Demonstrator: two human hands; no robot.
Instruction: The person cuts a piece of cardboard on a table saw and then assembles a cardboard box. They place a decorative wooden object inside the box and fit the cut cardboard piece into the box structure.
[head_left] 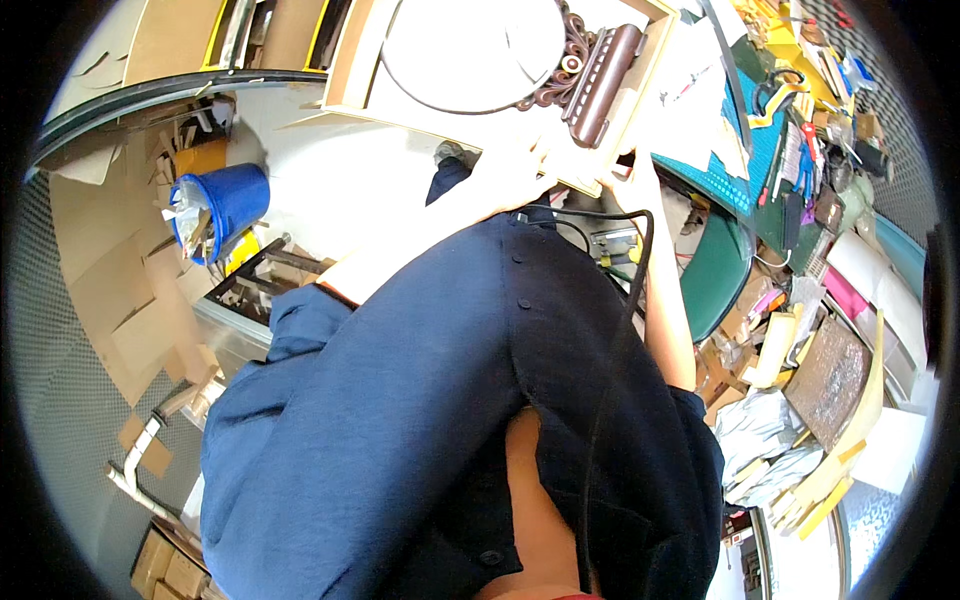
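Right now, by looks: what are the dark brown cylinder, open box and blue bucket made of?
Dark brown cylinder: glossy, perhaps plastic or lacquered wood; a highlight runs along it.
Open box: likely cardboard, matte; thin, flat tan walls.
Blue bucket: probably smooth plastic; even colour, slight sheen.

Left forearm (410,245) slanting inward, right forearm (668,310) stretched ahead — left grip (515,172) near right grip (636,183)

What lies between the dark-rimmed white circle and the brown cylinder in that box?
Brown scrollwork lies between the circle and the cylinder, as the head view shows.
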